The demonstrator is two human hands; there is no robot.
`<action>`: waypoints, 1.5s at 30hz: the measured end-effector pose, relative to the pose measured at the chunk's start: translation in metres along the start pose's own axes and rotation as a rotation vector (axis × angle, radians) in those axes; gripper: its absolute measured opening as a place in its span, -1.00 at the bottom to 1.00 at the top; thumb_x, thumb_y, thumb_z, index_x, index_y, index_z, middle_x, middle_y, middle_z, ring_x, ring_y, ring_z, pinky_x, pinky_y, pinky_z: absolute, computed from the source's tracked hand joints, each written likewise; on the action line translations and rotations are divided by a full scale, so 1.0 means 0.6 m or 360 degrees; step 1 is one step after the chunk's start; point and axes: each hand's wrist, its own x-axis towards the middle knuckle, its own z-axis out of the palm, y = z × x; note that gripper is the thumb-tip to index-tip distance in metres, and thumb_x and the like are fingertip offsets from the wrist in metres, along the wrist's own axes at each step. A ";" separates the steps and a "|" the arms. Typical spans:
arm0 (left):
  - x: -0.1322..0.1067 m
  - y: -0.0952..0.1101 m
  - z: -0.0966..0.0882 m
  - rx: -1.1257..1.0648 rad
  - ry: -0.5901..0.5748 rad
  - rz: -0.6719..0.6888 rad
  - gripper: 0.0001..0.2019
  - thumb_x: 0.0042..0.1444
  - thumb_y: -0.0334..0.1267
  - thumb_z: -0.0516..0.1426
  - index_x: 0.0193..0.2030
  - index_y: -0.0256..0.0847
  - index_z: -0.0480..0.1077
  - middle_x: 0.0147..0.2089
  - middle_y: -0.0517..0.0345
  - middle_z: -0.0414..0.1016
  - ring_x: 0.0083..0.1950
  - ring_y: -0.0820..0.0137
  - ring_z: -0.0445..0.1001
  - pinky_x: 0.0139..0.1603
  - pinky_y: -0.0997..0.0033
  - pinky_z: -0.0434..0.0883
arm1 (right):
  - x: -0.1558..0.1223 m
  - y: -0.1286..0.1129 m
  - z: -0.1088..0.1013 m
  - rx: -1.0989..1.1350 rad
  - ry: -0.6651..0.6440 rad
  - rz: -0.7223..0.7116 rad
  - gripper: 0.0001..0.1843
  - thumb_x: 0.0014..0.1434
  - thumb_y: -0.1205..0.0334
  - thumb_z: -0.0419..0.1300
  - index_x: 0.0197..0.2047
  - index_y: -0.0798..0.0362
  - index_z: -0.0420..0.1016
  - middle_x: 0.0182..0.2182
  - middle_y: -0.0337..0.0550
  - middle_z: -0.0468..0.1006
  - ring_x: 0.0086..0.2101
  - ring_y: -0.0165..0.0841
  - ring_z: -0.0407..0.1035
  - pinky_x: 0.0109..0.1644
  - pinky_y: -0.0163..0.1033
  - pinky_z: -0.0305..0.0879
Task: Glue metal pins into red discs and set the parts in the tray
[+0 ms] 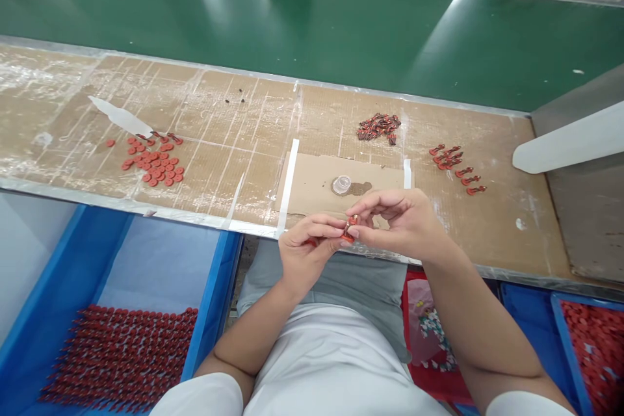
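Observation:
Above the table's front edge, both hands meet at a small red-and-dark figurine (349,231) with a round red base. My left hand (307,248) is closed, its fingertips pinching the lower part by the base. My right hand (404,224) pinches the upper part between thumb and forefinger. Fingers cover much of the piece, so its details are hidden. Just beyond the hands, a small clear round cap (341,184) sits on a cardboard sheet (312,175) beside a brown wet-looking stain. Farther back lies a pile of small dark-and-red figures (378,127).
Red discs (155,164) lie at left near a white strip (121,117). Several based figurines (448,157) stand or lie at right. A blue bin (207,299) at lower left holds rows of red pieces. A green conveyor belt (292,26) runs behind; a metal wall bounds the right.

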 end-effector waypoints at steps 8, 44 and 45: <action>-0.006 0.014 -0.009 0.0275 -0.0138 0.0314 -0.60 -0.05 -0.62 0.33 -0.16 -0.03 0.62 -0.12 0.14 0.64 -0.11 0.37 0.62 -0.10 0.38 0.61 | -0.009 0.005 0.000 0.0104 -0.0043 -0.0227 -0.74 0.04 0.34 0.42 -0.14 0.01 0.65 -0.48 -0.24 0.60 -0.48 -0.45 0.44 -0.39 -0.32 0.42; -0.016 0.001 0.014 -0.0163 -0.0043 -0.0149 -0.79 -0.03 -0.44 0.37 -0.23 -0.13 0.60 -0.18 0.11 0.63 -0.28 0.39 0.63 -0.44 0.52 0.60 | -0.022 0.008 0.011 0.0133 0.0193 -0.0081 -0.81 -0.05 0.28 0.45 -0.29 0.01 0.66 -0.53 -0.24 0.60 -0.53 -0.43 0.45 -0.45 -0.33 0.45; -0.015 0.001 0.015 -0.0195 -0.0042 -0.0210 -0.80 -0.02 -0.42 0.37 -0.23 -0.14 0.58 -0.18 0.11 0.62 -0.28 0.39 0.63 -0.47 0.52 0.59 | -0.022 0.009 0.011 0.0122 0.0199 -0.0053 -0.81 -0.05 0.26 0.46 -0.29 0.01 0.67 -0.53 -0.23 0.60 -0.53 -0.43 0.45 -0.45 -0.33 0.46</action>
